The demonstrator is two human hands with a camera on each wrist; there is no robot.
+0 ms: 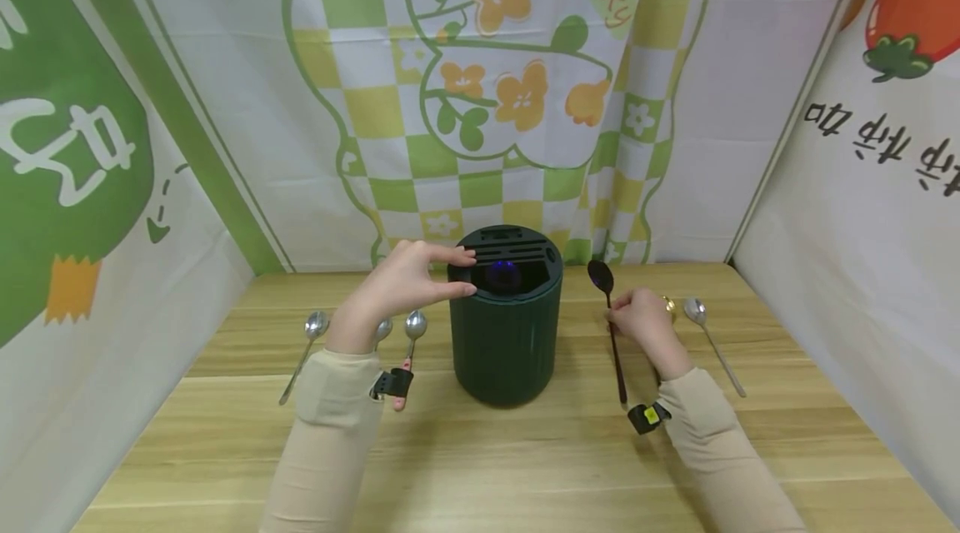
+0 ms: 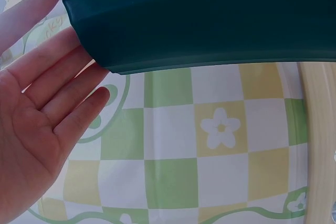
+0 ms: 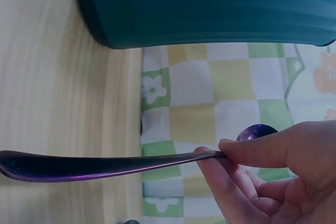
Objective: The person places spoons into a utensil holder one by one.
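My right hand (image 1: 641, 318) pinches a dark purple spoon (image 1: 617, 358) by its handle, between thumb and fingers; its bowl points away from me. In the right wrist view the spoon (image 3: 105, 167) lies across the picture, its bowl partly behind the hand. A dark green round holder (image 1: 504, 358) with a slotted top stands upright at the middle of the table. My left hand (image 1: 397, 287) is at the holder's left rim, its thumb and fingers apart and mostly straight. Inside the top opening a shiny blue-purple thing (image 1: 502, 271) shows, too dark to name surely.
Left of the holder lie a silver spoon (image 1: 313, 326), another spoon partly behind my left wrist, and a pink-handled spoon (image 1: 415, 325). A gold spoon (image 1: 669, 306), mostly hidden, and a silver spoon (image 1: 697, 314) lie to the right. A printed curtain (image 1: 360, 112) hangs behind the wooden table (image 1: 510, 466).
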